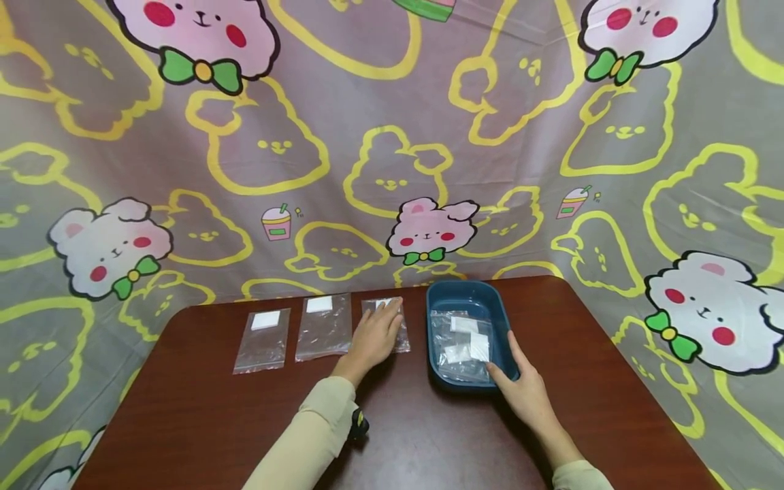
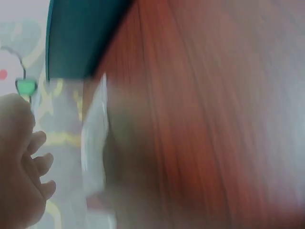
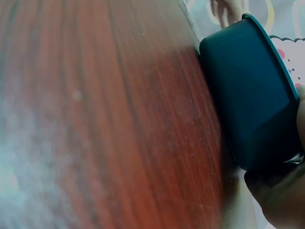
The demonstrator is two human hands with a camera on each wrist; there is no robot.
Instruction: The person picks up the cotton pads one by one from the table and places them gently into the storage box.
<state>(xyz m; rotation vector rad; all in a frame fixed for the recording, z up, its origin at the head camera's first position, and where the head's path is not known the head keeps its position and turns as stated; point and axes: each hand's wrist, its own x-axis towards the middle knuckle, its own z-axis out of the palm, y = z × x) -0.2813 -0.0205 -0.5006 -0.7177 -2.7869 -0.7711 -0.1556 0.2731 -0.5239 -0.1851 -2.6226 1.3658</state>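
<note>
"Three clear bags are lying in a row on the table. Left hand?"

"It's covering part of the rightmost bag, fingers loosely extended, contact unclear."

"Right?"

"Right hand is gripping the blue bin at its near right corner; more bags are sitting inside."

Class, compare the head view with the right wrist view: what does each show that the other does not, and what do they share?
Only the head view: three clear bags in a row, and the bags inside the blue bin.

Only the right wrist view: the bin's outer wall broadside, from low down.

Both: the bin, the table, the patterned backdrop, the left grip and right grip.
</note>
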